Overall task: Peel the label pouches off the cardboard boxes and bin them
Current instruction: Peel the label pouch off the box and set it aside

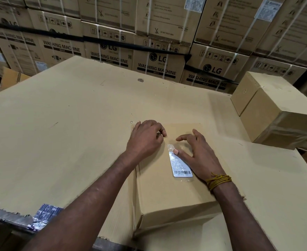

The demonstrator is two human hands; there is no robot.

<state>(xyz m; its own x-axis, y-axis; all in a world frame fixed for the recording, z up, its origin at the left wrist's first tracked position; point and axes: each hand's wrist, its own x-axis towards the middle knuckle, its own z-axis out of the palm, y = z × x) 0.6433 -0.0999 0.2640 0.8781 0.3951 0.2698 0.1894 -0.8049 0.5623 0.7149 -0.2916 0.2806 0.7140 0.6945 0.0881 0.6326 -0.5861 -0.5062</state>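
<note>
On the cardboard-covered desk (58, 142) in front of you lies a flat cardboard box (167, 192), and its label pouch (180, 165) is still stuck to the top face, white slip and barcode showing through the clear plastic. Your right hand (198, 154) rests spread on the box, fingers relaxed, with the thumb tip pressing on the upper end of the pouch where the plastic looks crinkled. Your left hand (145, 138) sits on the far left corner of the box top, fingers loosely curled and holding nothing that shows; it seems to be steadying the box. The two hands are near each other but not touching.

Judging by this, the peel on this box has barely begun: no edge of the pouch is clearly lifted, though the wrinkled upper end may be where you are working it loose. You still have to free an edge, strip the pouch off and bin it. No bin is in view.

To your right stand two more plain boxes (275, 113), set side by side and well apart from your hands; whether they carry pouches cannot be told from here. Behind the desk rises a wall of strapped washing machine cartons (158, 66).
</note>
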